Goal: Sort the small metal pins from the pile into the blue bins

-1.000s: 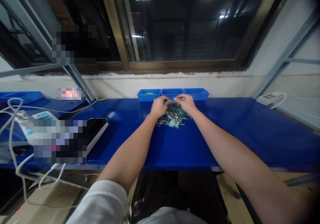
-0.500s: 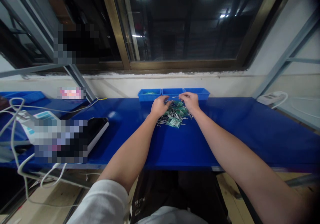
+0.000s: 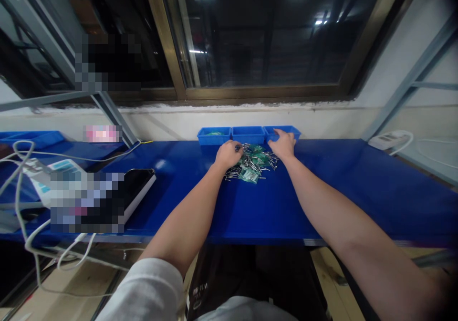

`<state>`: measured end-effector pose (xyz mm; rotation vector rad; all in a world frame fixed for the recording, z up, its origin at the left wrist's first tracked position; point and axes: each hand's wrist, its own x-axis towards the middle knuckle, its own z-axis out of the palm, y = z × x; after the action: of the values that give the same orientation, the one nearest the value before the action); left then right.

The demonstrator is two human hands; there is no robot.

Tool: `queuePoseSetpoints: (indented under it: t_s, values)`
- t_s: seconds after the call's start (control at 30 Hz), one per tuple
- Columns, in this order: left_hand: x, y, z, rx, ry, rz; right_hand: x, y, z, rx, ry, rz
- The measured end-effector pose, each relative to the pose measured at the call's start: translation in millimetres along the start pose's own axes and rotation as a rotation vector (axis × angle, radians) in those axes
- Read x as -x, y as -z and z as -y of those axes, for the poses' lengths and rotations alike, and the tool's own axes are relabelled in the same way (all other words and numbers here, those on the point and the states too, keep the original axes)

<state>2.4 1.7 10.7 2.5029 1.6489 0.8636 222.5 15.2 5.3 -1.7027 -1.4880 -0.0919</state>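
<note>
A pile of metal screws (image 3: 263, 164) mixed with small green-tinted bags (image 3: 249, 175) lies on the blue table. My left hand (image 3: 229, 155) is at the pile's left edge, its fingers curled round a few dark screws. Over the front of the right blue bin (image 3: 295, 132) is my right hand (image 3: 283, 143), thumb and fingers apart, with nothing visible between them. The middle blue bin (image 3: 247, 136) stands beside it, and the left blue bin (image 3: 214, 139) has green material inside.
On the blue table (image 3: 171, 201), a dark device with a pale side (image 3: 141, 187) and white cables lie at the left. A white power strip (image 3: 386, 139) is at the far right. Behind the bins are a wall and a window.
My right hand has moved right from above the pile to the right bin, and the thin piece at its fingertips no longer shows. My left hand's fingers have closed in more.
</note>
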Motion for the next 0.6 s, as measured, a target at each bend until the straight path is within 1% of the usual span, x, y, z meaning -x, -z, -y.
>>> queuePoseSetpoints:
  t_s: [0.13,0.23,0.4,0.5,0.6]
  values:
    - [0,-0.2,0,-0.005,0.005,0.032,-5,-2,-6,0.016,0.008,0.0]
    - [0,-1.5,2,-0.004,-0.016,0.033,-8,-5,-12,0.013,-0.011,-0.011]
    - [-1,-3.5,3,0.007,-0.03,0.037,-8,-11,-19,0.012,-0.033,0.085]
    - [-1,-3.7,3,0.011,-0.027,0.042,-7,-13,-18,-0.004,0.008,0.089]
    - [-1,-4.6,4,0.015,-0.026,0.054,-4,-11,-9,-0.018,0.115,0.069]
